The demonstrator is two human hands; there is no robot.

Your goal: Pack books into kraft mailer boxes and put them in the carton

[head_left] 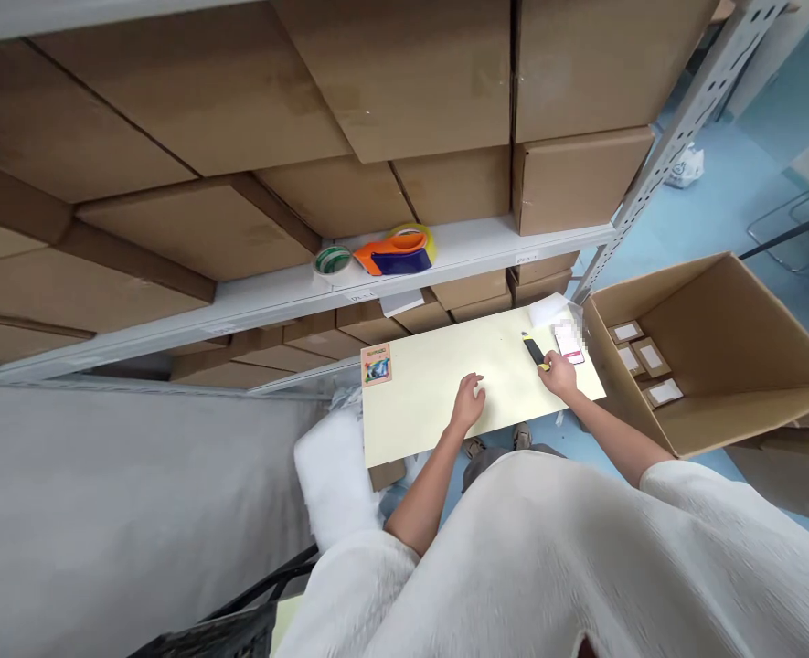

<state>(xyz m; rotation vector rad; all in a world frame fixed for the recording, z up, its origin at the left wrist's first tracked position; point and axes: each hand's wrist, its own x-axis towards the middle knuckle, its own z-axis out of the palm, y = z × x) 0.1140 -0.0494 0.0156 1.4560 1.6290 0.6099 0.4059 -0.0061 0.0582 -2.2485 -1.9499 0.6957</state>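
My right hand (558, 375) is closed around the lower end of a black and yellow utility knife (534, 350), at the right part of the pale yellow tabletop (418, 402). Just beyond that hand lies a phone (569, 344) with its screen lit, partly blurred out. Over the middle of the tabletop is my left hand (469, 402), fingers apart and slightly curled, with nothing in it. A small box with a colourful picture (377, 366) lies at the table's far left corner, well away from both hands.
A large open cardboard box (726, 356) stands at the right, with several small labelled boxes inside. Behind the table, a shelf (473, 239) carries cartons, an orange and blue tape dispenser (397, 252) and a tape roll (334, 261). White wrapping material (335, 475) stands at the left.
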